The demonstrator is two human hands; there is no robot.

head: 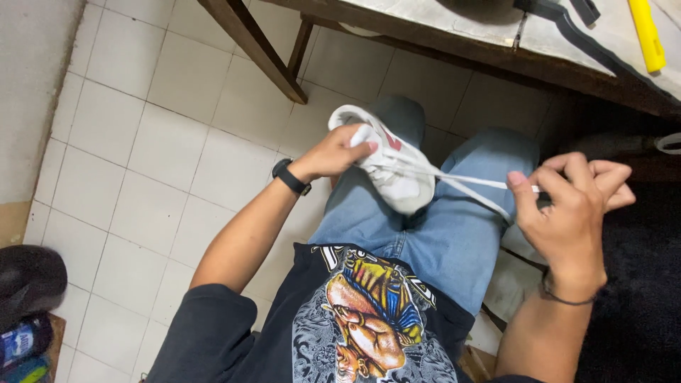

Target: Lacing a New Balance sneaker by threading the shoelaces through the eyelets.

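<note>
At the centre of the frame a white sneaker (389, 164) rests on the person's lap, over blue jeans (433, 234). The left hand (339, 151) sits just left of centre, clamped around the shoe's heel end with the thumb pressed on its upper. At the right of the frame the right hand (571, 206) is clenched on a white lace (461, 186), pinching it between thumb and curled fingers and drawing it taut away from the shoe.

To lace well, the pull judged from here should run in line with the eyelets, steady rather than jerked, while the left hand keeps the shoe from twisting on the knee. Both strands want even tension, so neither side bunches.

The eyelets themselves are too small to make out, and which one the lace leaves from cannot be told. The lace's free end is hidden inside the right fist. The shoe's sole and far side face away. Along the top edge a wooden table (454, 42) is cut off, as is a yellow tool (647, 34) on it.
</note>
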